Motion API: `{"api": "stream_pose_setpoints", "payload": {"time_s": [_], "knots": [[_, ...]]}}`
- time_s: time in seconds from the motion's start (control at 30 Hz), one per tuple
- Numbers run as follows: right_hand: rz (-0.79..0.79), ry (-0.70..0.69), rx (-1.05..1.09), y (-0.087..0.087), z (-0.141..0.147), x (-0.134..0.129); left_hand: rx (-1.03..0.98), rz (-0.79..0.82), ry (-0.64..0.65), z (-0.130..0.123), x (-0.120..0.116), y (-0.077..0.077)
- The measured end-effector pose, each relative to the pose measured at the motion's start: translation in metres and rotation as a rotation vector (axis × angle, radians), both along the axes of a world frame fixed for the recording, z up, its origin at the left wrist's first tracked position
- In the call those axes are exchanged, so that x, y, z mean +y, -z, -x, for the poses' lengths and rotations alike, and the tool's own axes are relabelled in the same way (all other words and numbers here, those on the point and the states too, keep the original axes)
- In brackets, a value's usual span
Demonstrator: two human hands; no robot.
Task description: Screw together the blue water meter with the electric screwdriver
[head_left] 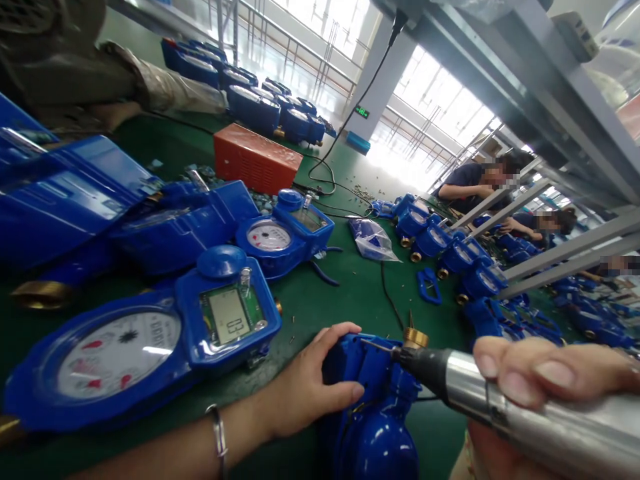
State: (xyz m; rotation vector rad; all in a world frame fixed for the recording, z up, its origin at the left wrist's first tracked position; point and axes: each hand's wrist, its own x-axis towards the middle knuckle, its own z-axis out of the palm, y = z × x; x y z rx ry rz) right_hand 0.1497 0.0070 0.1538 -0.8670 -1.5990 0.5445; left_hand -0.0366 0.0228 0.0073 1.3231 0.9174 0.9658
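My left hand (320, 380) is wrapped around the edge of a blue water meter (383, 433), thumb on its upper face. The meter stands tilted on the green table, its dial out of sight and a brass fitting (416, 337) at its far side. In my right hand (555, 373) is a silver electric screwdriver (480, 393) with a black nose. Its thin bit points left, and the tip is at the meter's top near my left fingertips. Left of my hands lies another blue water meter (225, 317) with a round dial and a lit digital display.
More blue meters (285, 237) crowd the left and back of the green table (330, 313). A red-orange box (256, 159) with cables stands behind them, near a plastic bag (373, 239) and loose screws (365, 193). Co-workers (475, 183) sit at the right beyond metal struts (565, 243).
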Motion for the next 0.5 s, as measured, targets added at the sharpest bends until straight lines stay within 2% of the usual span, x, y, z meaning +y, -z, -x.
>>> {"api": "stream_pose_setpoints", "payload": {"time_s": [0.1,0.17,0.3,0.4,0.5], "knots": [[-0.051,-0.060,0.246,-0.006,0.022,0.003,-0.049,0.042,-0.028,-0.003,-0.002,0.003],[-0.069,-0.103,0.271,-0.006,0.025,0.006,-0.054,0.043,-0.033,-0.004,-0.002,0.005],[-0.049,-0.156,0.165,-0.001,0.029,0.007,-0.066,0.062,-0.031,-0.005,0.000,0.009],[-0.019,-0.135,0.075,-0.001,0.038,0.006,-0.045,0.092,-0.005,-0.005,0.000,0.008],[0.010,-0.105,-0.057,-0.001,0.042,0.003,-0.043,0.097,-0.038,-0.006,-0.002,0.005]]}}
